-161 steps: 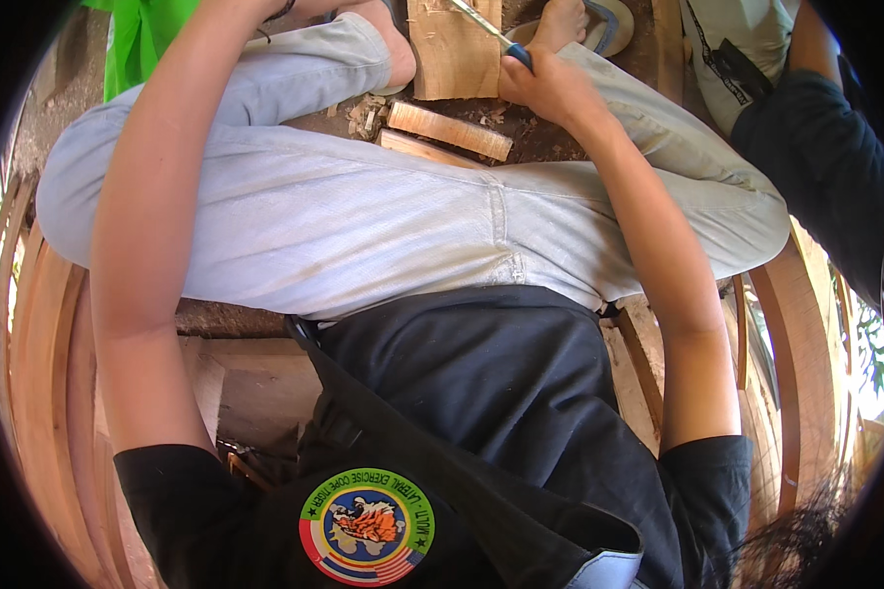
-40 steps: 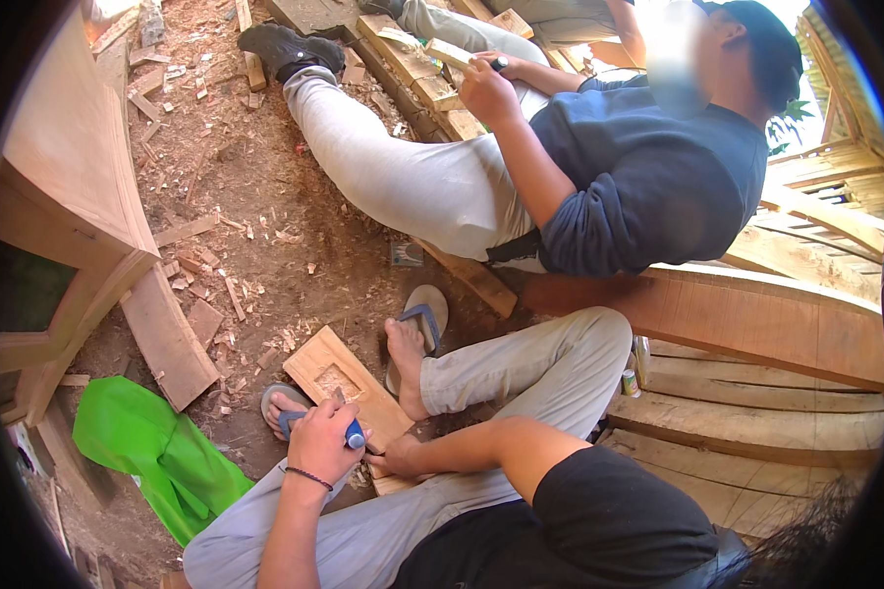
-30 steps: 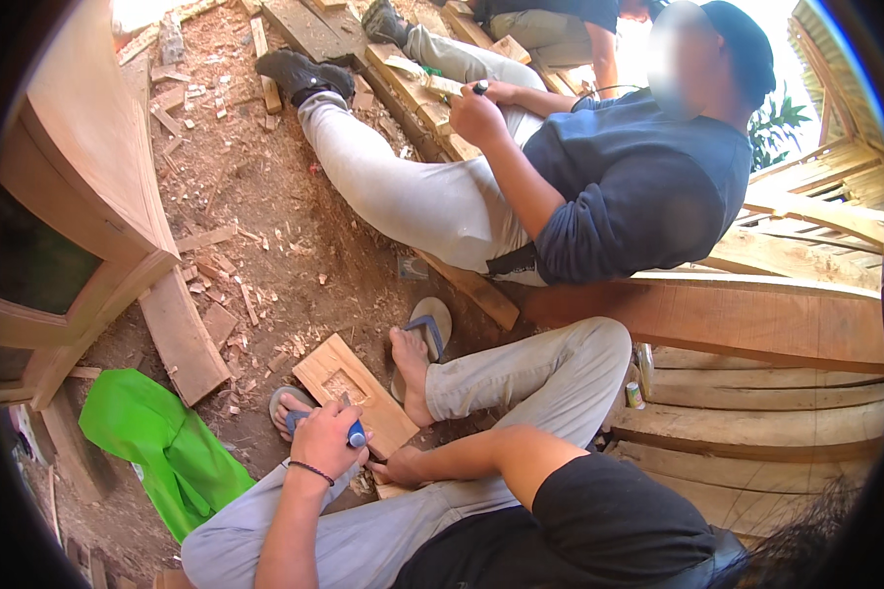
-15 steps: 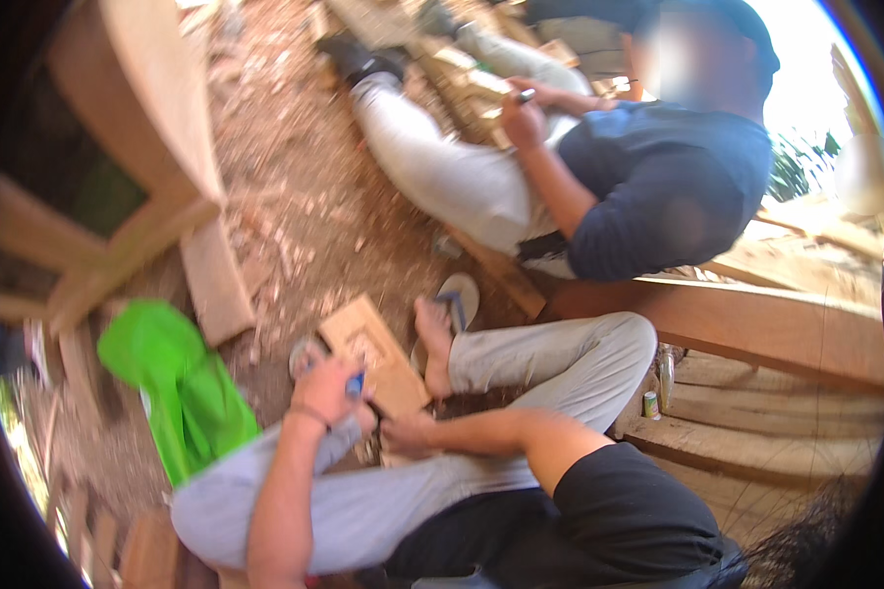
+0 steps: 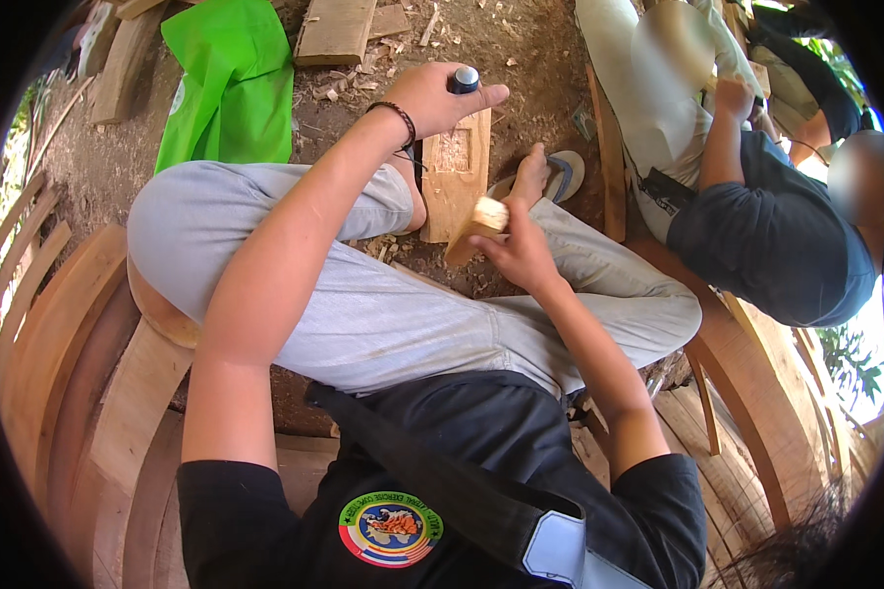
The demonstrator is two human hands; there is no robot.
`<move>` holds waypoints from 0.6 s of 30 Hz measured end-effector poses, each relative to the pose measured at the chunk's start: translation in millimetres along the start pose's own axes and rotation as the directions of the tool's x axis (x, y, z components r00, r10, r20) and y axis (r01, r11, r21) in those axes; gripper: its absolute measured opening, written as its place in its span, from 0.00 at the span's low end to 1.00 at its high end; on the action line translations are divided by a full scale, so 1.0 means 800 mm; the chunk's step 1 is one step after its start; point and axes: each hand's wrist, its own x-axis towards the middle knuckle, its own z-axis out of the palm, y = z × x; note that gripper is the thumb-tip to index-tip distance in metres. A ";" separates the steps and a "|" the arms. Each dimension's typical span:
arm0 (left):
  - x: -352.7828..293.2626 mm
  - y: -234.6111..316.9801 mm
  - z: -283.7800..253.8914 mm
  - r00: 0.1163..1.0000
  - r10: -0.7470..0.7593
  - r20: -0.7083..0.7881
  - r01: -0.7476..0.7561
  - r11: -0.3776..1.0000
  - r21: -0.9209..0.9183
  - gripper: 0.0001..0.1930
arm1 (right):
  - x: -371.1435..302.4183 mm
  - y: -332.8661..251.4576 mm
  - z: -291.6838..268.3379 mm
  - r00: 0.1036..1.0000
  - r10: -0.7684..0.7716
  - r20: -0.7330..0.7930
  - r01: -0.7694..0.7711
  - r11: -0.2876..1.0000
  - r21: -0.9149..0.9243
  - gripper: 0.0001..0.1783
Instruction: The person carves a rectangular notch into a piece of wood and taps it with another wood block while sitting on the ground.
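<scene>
A pale wooden board [image 5: 442,206] lies on the ground between my feet, with a shallow rectangular recess cut into its upper face. Over the board's far end, my left hand [image 5: 432,98] is closed around a chisel [image 5: 464,80]. Only its dark handle with a shiny metal cap shows; the blade is hidden behind the hand. My right hand [image 5: 521,250] grips a short wooden block [image 5: 489,216] with a pale, roughened end. It is held above the near right side of the board, apart from the chisel.
A bright green bag [image 5: 231,88] lies at the far left. Wood offcuts [image 5: 336,29] and shavings are scattered over the dirt. Another person [image 5: 766,221] sits at the right beside a timber [image 5: 609,157]. Curved planks [image 5: 64,334] stand at my left. My foot rests by a sandal [image 5: 565,177].
The view has swung, bringing my torso into sight and shifting the co-worker toward the right edge. My right hand, earlier low and blurred at the board's near end, now shows raised with the wooden block.
</scene>
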 end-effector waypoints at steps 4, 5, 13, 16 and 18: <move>0.004 -0.026 0.022 0.999 0.044 -0.009 -0.044 0.994 -0.104 0.28 | -0.020 -0.003 -0.026 0.936 -0.082 -0.343 0.127 0.986 0.112 0.34; 0.001 -0.030 0.026 0.999 0.035 0.009 -0.033 0.991 -0.127 0.28 | -0.024 -0.007 -0.029 0.895 -0.101 -0.435 0.158 0.983 0.098 0.34; -0.006 -0.044 0.037 0.995 0.093 0.021 -0.091 0.991 -0.095 0.21 | 0.007 0.003 -0.014 0.953 -0.026 -0.301 0.061 0.992 0.107 0.32; -0.003 -0.049 0.032 0.986 0.146 0.086 -0.148 0.989 0.019 0.21 | 0.016 0.005 -0.009 0.959 -0.018 -0.283 0.058 0.990 0.132 0.31; -0.002 -0.044 0.034 0.989 0.131 0.061 -0.131 0.991 -0.003 0.21 | 0.018 0.013 -0.008 0.952 -0.008 -0.305 0.071 0.978 0.197 0.30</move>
